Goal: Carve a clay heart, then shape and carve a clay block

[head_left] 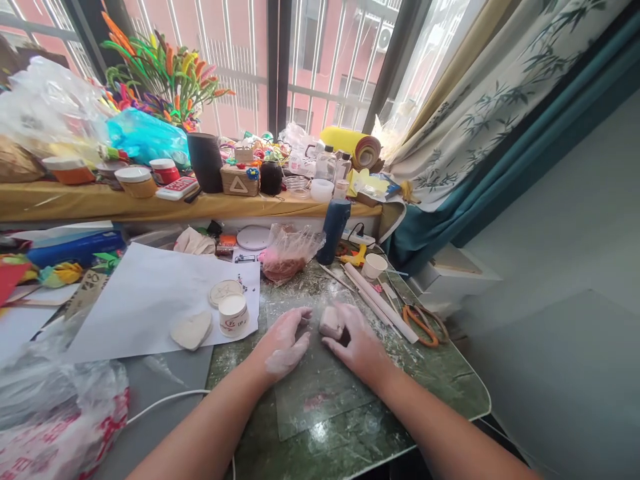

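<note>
My right hand (356, 341) is closed around a pale pinkish lump of clay (331, 322), pressing it onto a clear sheet (320, 393) on the green marble table (440, 380). My left hand (284, 343), dusted white, lies beside the lump with its fingers curled loosely, fingertips touching the sheet near the clay. Left of the hands a small white tub (233, 314) and a white heart-shaped clay piece (191, 329) sit on a sheet of white paper (145, 300).
Orange-handled scissors (423, 323) and white rods (380, 301) lie to the right, near the table edge. A plastic bag of pink material (287, 253), a dark blue bottle (333, 230) and a paper cup (374, 265) stand behind. A cluttered shelf (150, 203) runs along the window.
</note>
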`<action>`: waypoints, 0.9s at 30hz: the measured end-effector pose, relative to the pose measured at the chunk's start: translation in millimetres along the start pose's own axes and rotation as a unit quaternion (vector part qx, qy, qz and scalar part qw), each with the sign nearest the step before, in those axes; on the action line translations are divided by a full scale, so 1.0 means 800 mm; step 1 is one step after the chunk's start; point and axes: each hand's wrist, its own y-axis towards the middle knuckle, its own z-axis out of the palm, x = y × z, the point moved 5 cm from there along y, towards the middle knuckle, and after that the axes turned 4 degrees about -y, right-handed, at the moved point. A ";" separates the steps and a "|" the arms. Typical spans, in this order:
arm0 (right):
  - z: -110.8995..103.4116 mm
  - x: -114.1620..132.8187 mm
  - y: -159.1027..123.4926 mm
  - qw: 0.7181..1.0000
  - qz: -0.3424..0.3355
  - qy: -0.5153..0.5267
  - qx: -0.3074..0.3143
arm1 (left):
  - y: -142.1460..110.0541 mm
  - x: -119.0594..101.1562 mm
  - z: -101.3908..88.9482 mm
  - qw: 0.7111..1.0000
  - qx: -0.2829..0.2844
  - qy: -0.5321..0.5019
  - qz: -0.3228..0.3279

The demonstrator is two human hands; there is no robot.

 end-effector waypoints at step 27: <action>0.018 -0.027 -0.011 0.990 0.118 0.070 0.029 | 0.000 -0.001 -0.002 1.000 -0.014 -0.001 0.005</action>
